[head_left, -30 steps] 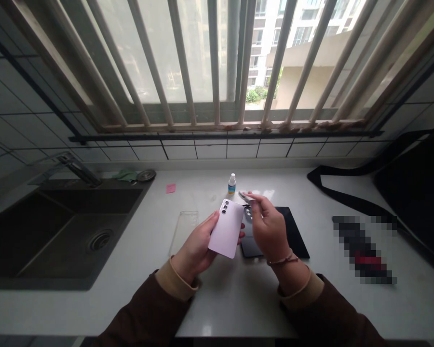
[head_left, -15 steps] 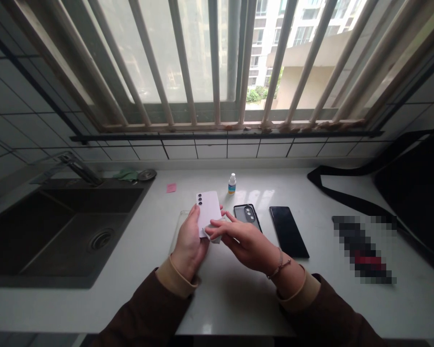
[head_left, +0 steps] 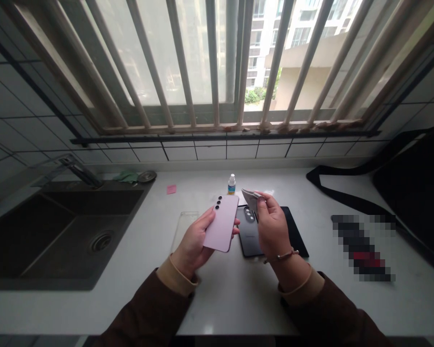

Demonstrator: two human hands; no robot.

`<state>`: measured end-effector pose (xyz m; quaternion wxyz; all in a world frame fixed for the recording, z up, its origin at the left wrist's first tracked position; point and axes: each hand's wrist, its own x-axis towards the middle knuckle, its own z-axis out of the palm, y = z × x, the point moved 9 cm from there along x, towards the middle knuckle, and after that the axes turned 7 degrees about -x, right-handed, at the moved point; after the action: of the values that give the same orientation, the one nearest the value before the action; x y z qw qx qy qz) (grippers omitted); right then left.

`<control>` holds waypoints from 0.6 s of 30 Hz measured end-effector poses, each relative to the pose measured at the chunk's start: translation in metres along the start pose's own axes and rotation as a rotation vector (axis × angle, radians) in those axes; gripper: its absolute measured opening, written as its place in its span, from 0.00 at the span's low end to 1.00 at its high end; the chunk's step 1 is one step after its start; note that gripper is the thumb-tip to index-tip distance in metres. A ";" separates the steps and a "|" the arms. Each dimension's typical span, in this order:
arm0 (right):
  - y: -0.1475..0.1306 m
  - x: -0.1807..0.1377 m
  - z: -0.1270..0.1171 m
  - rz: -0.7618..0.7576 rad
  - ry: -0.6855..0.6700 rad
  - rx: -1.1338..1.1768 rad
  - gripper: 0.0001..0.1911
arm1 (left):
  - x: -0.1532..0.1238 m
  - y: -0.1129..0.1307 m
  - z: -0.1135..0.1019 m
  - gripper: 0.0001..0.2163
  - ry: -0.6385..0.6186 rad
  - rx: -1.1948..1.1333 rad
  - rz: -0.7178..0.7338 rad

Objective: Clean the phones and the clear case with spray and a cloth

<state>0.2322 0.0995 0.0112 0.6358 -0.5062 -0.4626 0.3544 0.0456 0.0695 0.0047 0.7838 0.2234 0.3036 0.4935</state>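
My left hand (head_left: 193, 241) is closed round a pale pink phone (head_left: 223, 226), its back with several round lenses facing up toward me. To the right, my right hand (head_left: 274, 224) pinches a folded greyish-white cloth (head_left: 251, 196), held up apart from the phone. Below that hand lies a dark phone case (head_left: 249, 238) with a camera cutout, partly hidden by the wrist. A black phone (head_left: 294, 231) lies just beyond it, also partly covered. Behind the pink phone stands a small white-capped bottle (head_left: 232, 184). A clear phone case (head_left: 181, 226) lies left, half behind my left hand.
A dark sink (head_left: 68, 231) with a faucet (head_left: 81, 171) is set into the counter at the left. A pink paper note (head_left: 171, 189) lies near the back. On the right are a black bag (head_left: 415, 168) with its strap and a blurred-out dark item (head_left: 363, 248).
My right hand has lifted the cloth off the phone and moved up and right. The pink phone has turned and shifted right in my left hand.
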 end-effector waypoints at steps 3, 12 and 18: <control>-0.019 -0.008 0.011 -0.109 -0.103 -0.010 0.13 | -0.004 -0.009 0.006 0.22 -0.081 0.053 -0.064; -0.049 -0.025 0.025 -0.337 -0.239 -0.197 0.13 | 0.000 -0.007 -0.007 0.17 0.014 0.071 -0.023; -0.053 -0.040 0.048 -0.425 -0.471 -0.208 0.15 | 0.007 0.004 -0.024 0.14 0.223 -0.088 0.102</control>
<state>0.1730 0.0656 0.0567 0.5159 -0.3649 -0.7257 0.2721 0.0284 0.0788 -0.0115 0.7283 0.1477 0.3551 0.5672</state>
